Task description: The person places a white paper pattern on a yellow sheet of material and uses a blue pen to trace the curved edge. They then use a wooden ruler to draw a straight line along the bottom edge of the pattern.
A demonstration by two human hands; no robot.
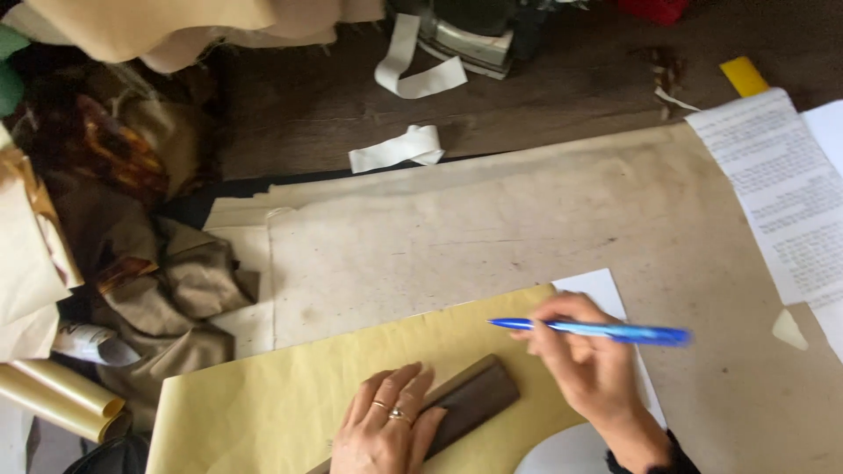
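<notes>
My left hand (384, 427), with rings on two fingers, presses flat on a dark wooden ruler (474, 399) that lies across a yellow paper sheet (281, 395). My right hand (588, 360) grips a blue pen (597, 331), its tip pointing left just above the yellow sheet's upper edge. A white sheet (606, 288) shows under the yellow one, behind my right hand. Both rest on large beige paper (492, 228) spread over the table.
Crumpled brown and tan cloth (167, 290) piles at the left, with rolled yellow paper (61, 399) beneath it. White fabric strips (399, 147) lie on the dark wooden table (544, 96). Printed white pages (781, 193) sit at the right edge.
</notes>
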